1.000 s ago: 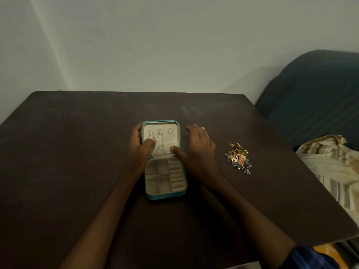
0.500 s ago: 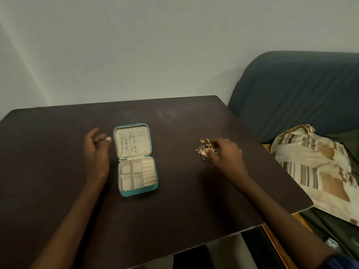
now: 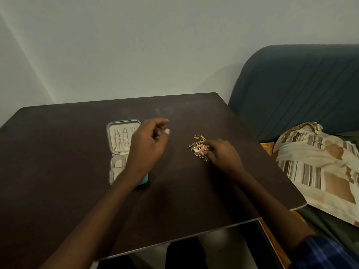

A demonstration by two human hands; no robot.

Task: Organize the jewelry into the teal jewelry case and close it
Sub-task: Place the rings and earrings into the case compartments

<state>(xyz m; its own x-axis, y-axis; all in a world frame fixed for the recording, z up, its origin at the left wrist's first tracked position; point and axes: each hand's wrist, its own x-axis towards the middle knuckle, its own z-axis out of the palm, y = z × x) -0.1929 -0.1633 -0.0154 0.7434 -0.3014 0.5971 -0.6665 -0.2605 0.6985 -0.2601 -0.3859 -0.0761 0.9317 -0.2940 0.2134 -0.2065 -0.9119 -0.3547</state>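
The teal jewelry case [image 3: 118,139] lies open on the dark table [image 3: 58,162], with its cream lid flat at the back and its compartment tray toward me. My left hand [image 3: 149,145] hovers over the case's right side with loosely curled fingers and holds nothing; it and the forearm hide part of the tray. To the right lies a small heap of gold, copper and silver jewelry [image 3: 197,147]. My right hand [image 3: 223,154] rests at the heap's right edge, thumb and forefinger closed around pieces in it.
A dark blue sofa [image 3: 301,84] stands just beyond the table's right edge, with a striped beige cloth [image 3: 320,164] on its seat. Pale walls run behind the table. The table's front edge is close to my body.
My left hand has swung from the left of the case to above its right side. The right hand has stayed on the jewelry heap, its fingers now closing on it. The view has shifted right.
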